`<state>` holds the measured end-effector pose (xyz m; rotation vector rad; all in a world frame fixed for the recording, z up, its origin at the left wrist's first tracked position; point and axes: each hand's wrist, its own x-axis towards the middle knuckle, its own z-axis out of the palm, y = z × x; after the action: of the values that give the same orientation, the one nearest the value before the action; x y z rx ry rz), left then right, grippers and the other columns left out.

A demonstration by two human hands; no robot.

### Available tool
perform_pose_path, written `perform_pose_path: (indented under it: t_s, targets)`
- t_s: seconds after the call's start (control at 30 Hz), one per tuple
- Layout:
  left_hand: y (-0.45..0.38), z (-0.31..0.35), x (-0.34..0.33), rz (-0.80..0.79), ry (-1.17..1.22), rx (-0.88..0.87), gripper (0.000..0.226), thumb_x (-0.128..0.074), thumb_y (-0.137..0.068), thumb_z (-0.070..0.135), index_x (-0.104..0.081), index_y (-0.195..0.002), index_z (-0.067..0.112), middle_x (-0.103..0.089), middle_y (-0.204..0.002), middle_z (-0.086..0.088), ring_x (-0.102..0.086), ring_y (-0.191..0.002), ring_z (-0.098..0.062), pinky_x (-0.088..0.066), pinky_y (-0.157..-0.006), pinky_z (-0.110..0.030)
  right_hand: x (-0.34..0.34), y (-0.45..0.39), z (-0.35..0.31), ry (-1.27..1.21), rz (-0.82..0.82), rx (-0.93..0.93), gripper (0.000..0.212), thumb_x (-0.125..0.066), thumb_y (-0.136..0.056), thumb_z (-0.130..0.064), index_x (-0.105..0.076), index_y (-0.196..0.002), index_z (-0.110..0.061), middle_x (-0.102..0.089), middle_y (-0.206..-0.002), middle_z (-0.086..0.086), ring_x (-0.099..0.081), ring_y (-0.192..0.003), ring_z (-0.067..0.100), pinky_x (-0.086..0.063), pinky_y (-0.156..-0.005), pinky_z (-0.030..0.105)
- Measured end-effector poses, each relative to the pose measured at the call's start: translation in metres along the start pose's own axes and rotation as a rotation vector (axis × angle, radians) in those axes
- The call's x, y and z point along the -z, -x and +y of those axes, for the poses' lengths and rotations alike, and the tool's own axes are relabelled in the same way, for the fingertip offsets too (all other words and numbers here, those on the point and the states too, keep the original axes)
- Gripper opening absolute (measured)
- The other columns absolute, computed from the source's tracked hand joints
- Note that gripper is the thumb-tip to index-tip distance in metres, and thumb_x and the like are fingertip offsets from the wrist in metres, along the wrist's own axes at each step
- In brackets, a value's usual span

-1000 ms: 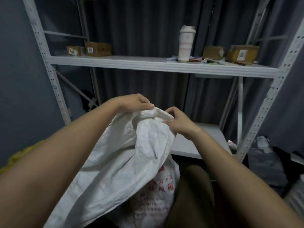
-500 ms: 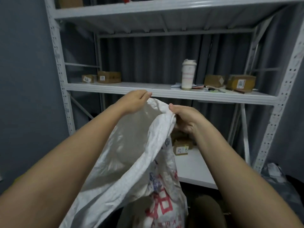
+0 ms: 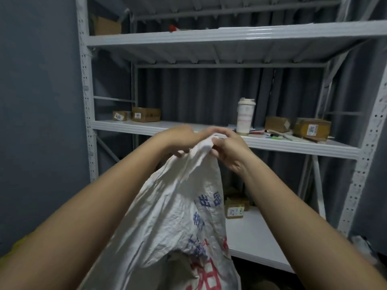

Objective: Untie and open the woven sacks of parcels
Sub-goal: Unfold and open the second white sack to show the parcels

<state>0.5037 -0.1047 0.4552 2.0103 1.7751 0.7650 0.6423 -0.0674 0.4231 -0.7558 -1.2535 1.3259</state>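
Both hands, left hand (image 3: 180, 139) and right hand (image 3: 228, 147), pinch the bunched top of the white sack (image 3: 178, 216), held up before a grey shelf (image 3: 209, 128). Blue and red printed characters blur. One box (image 3: 312, 128) label reads "2017".

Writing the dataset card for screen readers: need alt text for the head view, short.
Both hands, left hand and right hand, grip the bunched top of a white woven sack with blue and red print, held up before a grey metal shelf rack. The rack's middle shelf holds small cardboard boxes and a white tumbler.
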Motion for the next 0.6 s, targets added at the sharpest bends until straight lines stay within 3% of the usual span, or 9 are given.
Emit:
perform_pose_path:
  t_s: [0.07, 0.13, 0.2, 0.27, 0.3, 0.37, 0.43, 0.5, 0.6]
  targets:
    - [0.009, -0.013, 0.006, -0.175, -0.03, 0.022, 0.038, -0.057, -0.086, 0.055, -0.057, -0.104, 0.021, -0.059, -0.098, -0.003, -0.061, -0.093, -0.02, -0.054, -0.074, -0.033, -0.006, -0.007, 0.004, -0.013, -0.023, 0.012, 0.04, -0.039, -0.089, 0.018, -0.057, -0.119, -0.002, -0.061, -0.1, 0.02, -0.066, -0.099, 0.032, -0.057, -0.082, 0.029]
    - [0.004, -0.034, 0.004, -0.048, -0.215, -0.01, 0.006, -0.058, -0.09, 0.024, -0.056, -0.088, 0.018, -0.06, -0.085, -0.004, -0.058, -0.069, -0.014, -0.045, -0.054, -0.025, -0.009, -0.012, 0.011, 0.102, -0.08, 0.047, 0.043, -0.041, -0.087, 0.02, -0.057, -0.121, 0.0, -0.061, -0.094, 0.015, -0.063, -0.104, 0.032, -0.051, -0.094, 0.033]
    - [-0.003, -0.054, 0.003, 0.149, -0.331, -0.053, 0.013, -0.047, -0.089, 0.012, -0.056, -0.082, 0.02, -0.06, -0.081, -0.004, -0.056, -0.064, -0.017, -0.038, -0.05, -0.027, -0.005, -0.016, 0.015, 0.708, -0.109, 0.339, 0.04, -0.05, -0.088, 0.009, -0.06, -0.123, -0.009, -0.059, -0.097, 0.007, -0.059, -0.097, 0.023, -0.055, -0.079, 0.027]
    - [-0.004, -0.064, 0.006, 0.201, -0.389, -0.074, 0.016, -0.046, -0.089, 0.014, -0.06, -0.092, 0.022, -0.061, -0.085, -0.002, -0.061, -0.073, -0.022, -0.041, -0.054, -0.029, -0.002, -0.024, 0.011, 1.34, -0.121, 0.66, 0.042, -0.054, -0.087, -0.012, -0.06, -0.126, -0.026, -0.048, -0.104, 0.0, -0.046, -0.102, 0.018, -0.043, -0.081, 0.028]
    - [-0.004, -0.066, 0.008, 0.207, -0.448, -0.092, 0.017, -0.047, -0.09, 0.016, -0.06, -0.096, 0.022, -0.061, -0.088, -0.001, -0.061, -0.076, -0.022, -0.042, -0.056, -0.03, -0.002, -0.029, 0.008, 1.454, -0.174, 0.749, 0.043, -0.054, -0.085, -0.021, -0.058, -0.127, -0.032, -0.044, -0.11, -0.001, -0.04, -0.107, 0.016, -0.038, -0.087, 0.028]
    - [-0.007, -0.067, 0.012, 0.219, -0.523, -0.13, 0.014, -0.048, -0.09, 0.016, -0.06, -0.095, 0.021, -0.06, -0.087, 0.0, -0.058, -0.077, -0.022, -0.04, -0.057, -0.03, -0.011, -0.035, -0.001, 1.446, -0.368, 0.759, 0.043, -0.052, -0.086, -0.029, -0.056, -0.128, -0.036, -0.045, -0.125, -0.005, -0.034, -0.119, 0.013, -0.032, -0.098, 0.03]
    - [-0.01, -0.068, 0.017, 0.2, -0.472, -0.151, 0.014, -0.047, -0.089, 0.013, -0.058, -0.085, 0.02, -0.057, -0.076, 0.002, -0.055, -0.069, -0.02, -0.037, -0.053, -0.029, -0.019, -0.046, -0.004, 1.552, -0.49, 0.823, 0.032, -0.051, -0.09, -0.027, -0.061, -0.12, -0.03, -0.058, -0.119, -0.004, -0.048, -0.115, 0.017, -0.04, -0.091, 0.033]
    - [-0.014, -0.072, 0.024, 0.176, -0.361, -0.149, 0.016, -0.048, -0.088, 0.011, -0.06, -0.08, 0.016, -0.057, -0.071, 0.0, -0.053, -0.064, -0.019, -0.036, -0.053, -0.028, -0.021, -0.056, 0.001, 1.688, -0.477, 0.924, 0.025, -0.049, -0.092, -0.021, -0.062, -0.114, -0.024, -0.064, -0.103, 0.001, -0.06, -0.096, 0.026, -0.042, -0.07, 0.035]
    - [-0.022, -0.086, 0.024, 0.226, -0.251, -0.157, 0.018, -0.048, -0.094, 0.018, -0.06, -0.08, 0.015, -0.059, -0.076, 0.0, -0.055, -0.068, -0.016, -0.037, -0.056, -0.028, -0.017, -0.068, 0.015, 1.783, -0.44, 1.089, 0.054, -0.049, -0.091, -0.008, -0.042, -0.141, -0.027, -0.055, -0.102, 0.008, -0.057, -0.077, 0.03, -0.035, -0.058, 0.035]
